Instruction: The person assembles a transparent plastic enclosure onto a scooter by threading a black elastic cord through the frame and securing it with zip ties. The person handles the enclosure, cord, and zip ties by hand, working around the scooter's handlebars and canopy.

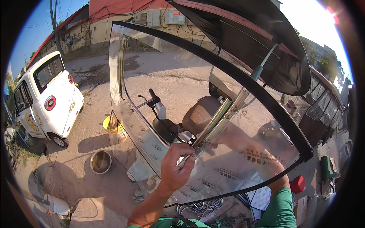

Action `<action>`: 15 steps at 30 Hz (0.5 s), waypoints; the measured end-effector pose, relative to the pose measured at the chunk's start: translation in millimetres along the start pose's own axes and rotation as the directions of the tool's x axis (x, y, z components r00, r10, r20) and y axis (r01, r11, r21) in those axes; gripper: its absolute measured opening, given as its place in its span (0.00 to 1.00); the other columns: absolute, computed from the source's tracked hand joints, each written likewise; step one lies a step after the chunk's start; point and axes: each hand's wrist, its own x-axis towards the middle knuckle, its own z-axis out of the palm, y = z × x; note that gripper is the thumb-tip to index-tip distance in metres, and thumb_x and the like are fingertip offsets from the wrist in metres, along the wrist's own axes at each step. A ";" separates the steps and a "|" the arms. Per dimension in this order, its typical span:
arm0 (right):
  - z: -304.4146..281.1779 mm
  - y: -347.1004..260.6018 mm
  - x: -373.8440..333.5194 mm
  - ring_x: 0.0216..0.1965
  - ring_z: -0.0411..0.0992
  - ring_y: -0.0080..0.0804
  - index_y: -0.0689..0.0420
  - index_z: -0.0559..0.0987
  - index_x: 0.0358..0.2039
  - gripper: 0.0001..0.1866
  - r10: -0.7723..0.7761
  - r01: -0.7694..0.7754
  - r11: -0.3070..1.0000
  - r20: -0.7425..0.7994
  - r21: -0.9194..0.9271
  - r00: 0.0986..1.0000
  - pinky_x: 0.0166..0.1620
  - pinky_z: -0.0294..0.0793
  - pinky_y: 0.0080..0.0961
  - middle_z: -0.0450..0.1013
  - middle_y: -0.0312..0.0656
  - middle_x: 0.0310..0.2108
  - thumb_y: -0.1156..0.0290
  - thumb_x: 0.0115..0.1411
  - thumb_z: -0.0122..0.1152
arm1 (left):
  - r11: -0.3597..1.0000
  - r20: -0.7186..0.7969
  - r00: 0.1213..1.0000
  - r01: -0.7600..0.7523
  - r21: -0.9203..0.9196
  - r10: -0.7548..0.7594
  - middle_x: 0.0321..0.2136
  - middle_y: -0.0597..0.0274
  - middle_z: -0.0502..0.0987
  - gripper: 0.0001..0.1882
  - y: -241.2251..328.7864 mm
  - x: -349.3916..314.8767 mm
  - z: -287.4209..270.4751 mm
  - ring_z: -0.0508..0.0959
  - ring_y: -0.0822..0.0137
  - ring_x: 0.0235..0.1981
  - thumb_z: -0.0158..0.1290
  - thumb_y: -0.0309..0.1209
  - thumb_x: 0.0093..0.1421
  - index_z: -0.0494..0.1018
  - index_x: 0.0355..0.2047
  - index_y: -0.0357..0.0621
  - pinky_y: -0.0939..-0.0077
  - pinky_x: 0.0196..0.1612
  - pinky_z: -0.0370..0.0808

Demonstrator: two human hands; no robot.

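Note:
A large clear curved windshield panel (152,79) with a black rubber edge stands in front of me. A shiny metal strip (224,114) runs slantwise across it. My left hand (175,169) is closed around the strip's lower end, on the near side of the panel. My right forearm, in a green sleeve, rises from the lower right and passes behind the panel. My right hand (237,138) shows only blurred through the plastic, next to the strip, and its fingers are unclear.
Through the panel I see a scooter with a brown seat (199,114) and handlebar (152,99). A black canopy (266,41) hangs above. A white small car (45,95), a yellow basin (108,124) and a metal bowl (100,162) are on the left. Cables (201,209) lie below, a red object (297,184) to the right.

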 end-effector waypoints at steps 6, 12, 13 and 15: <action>-13.4 10.8 -2.4 0.43 0.79 0.27 0.62 0.80 0.54 0.19 0.026 -0.022 0.992 0.032 -0.123 0.999 0.46 0.82 0.26 0.80 0.42 0.45 0.69 0.65 0.68 | 0.988 0.025 0.997 0.080 -0.129 -0.077 0.36 0.55 0.78 0.09 -0.7 2.6 -1.2 0.81 0.65 0.35 0.59 0.17 0.59 0.75 0.40 0.37 0.73 0.39 0.79; -19.7 25.7 -0.1 0.39 0.80 0.29 0.62 0.82 0.50 0.15 0.000 0.000 1.000 0.033 -0.013 0.999 0.45 0.82 0.27 0.81 0.42 0.39 0.73 0.65 0.68 | 1.000 0.068 0.998 -0.003 -0.010 0.004 0.35 0.56 0.76 0.09 8.4 10.3 -9.1 0.79 0.66 0.29 0.59 0.17 0.59 0.74 0.40 0.37 0.73 0.32 0.78; -21.1 28.2 0.1 0.39 0.80 0.30 0.62 0.82 0.50 0.14 -0.015 0.015 1.000 0.044 -0.008 0.999 0.44 0.82 0.27 0.82 0.43 0.39 0.74 0.64 0.68 | 1.000 0.077 0.997 -0.020 0.016 0.019 0.35 0.56 0.76 0.09 8.9 10.9 -9.6 0.79 0.66 0.28 0.59 0.17 0.59 0.74 0.40 0.37 0.73 0.32 0.77; -21.5 30.6 0.8 0.39 0.81 0.30 0.63 0.82 0.50 0.14 -0.018 0.018 1.000 0.021 0.000 1.000 0.44 0.82 0.27 0.82 0.43 0.39 0.76 0.64 0.68 | 0.999 0.071 0.997 -0.032 0.013 0.031 0.35 0.56 0.76 0.09 9.3 11.9 -10.0 0.79 0.65 0.28 0.59 0.17 0.59 0.74 0.40 0.37 0.72 0.31 0.77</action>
